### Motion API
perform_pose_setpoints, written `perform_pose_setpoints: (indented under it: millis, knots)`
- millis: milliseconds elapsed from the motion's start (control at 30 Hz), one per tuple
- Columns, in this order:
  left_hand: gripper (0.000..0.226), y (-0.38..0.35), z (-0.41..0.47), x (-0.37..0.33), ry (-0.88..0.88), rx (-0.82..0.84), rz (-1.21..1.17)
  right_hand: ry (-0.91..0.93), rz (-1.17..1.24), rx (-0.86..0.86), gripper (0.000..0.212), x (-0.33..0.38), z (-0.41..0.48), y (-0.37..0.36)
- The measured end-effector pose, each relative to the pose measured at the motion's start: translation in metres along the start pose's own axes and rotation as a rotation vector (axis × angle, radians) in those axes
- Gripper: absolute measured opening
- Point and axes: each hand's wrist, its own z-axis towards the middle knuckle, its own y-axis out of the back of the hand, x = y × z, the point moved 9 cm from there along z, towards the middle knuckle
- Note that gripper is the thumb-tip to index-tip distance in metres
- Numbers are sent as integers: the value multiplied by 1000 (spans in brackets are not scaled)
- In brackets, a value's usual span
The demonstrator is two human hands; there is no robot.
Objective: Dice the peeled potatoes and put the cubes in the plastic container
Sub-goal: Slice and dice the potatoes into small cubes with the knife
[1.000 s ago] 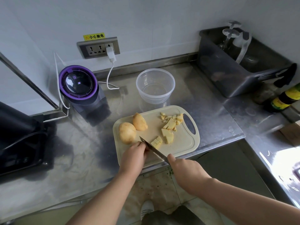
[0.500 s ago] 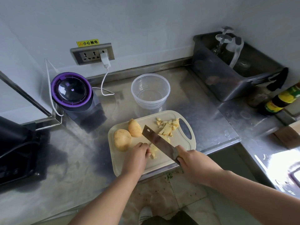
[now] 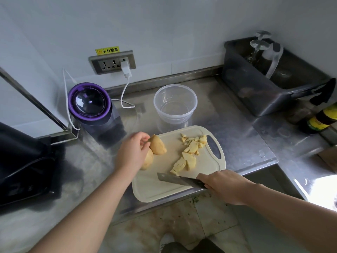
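A dark appliance point(image 3: 21, 161) is sitting at the far left of the steel table point(image 3: 237, 136). Next to it, a blender with a purple-rimmed lid point(image 3: 89, 101) is standing below a wall socket point(image 3: 112, 62), where a white charger point(image 3: 125, 69) is plugged in.

The left forearm is reaching up from the lower left across the table edge. The left hand point(image 3: 132, 152) is hovering palm-down over the left side of the cutting board point(image 3: 164, 187). Its grip is closing in a pinch, with curled fingertips meeting the far tip of a potato half point(image 3: 158, 146). A second potato piece point(image 3: 148, 159) is lying partly hidden under the palm, touching the half.

The plastic container point(image 3: 175, 105) is standing just beyond the far edge of the board, holding no potato. Right of centre on the board, sliced potato pieces point(image 3: 188, 158) are lying in a loose pile, and small potato cubes point(image 3: 195, 140) are lying near the handle cut-out.

The knife point(image 3: 180, 179) is lying nearly flat over the near part of the board, tip pointing left. The right hand point(image 3: 224, 185) is wrapping its grip around the knife handle, knuckles up, forearm running off to the lower right.

A dark bin point(image 3: 255, 92) is standing at the right rear, with a yellow-labelled bottle point(image 3: 321, 119) beside it.
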Motion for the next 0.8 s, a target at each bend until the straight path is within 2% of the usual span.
perform_pose_setpoints:
  millis: [200,333,433,533,700,800]
  knots:
    - [69,-48,23,0,20,324,316,-64,-17,-57,34,-17,12,2]
    - [68,-71,33,-4,43,449,418,-85,-16,-55,40,-20,16,2]
    - [59,-77,38,-4,52,457,447,-118,-22,-58,41,-29,21,6]
    - [60,-72,40,1,92,424,360,-105,-65,-56,40,-34,26,12]
    - [67,-30,48,0,136,196,-22,-80,-94,-86,31,-42,39,31]
    - [65,-3,44,-9,114,155,-222,-68,-77,-108,26,-45,46,43]
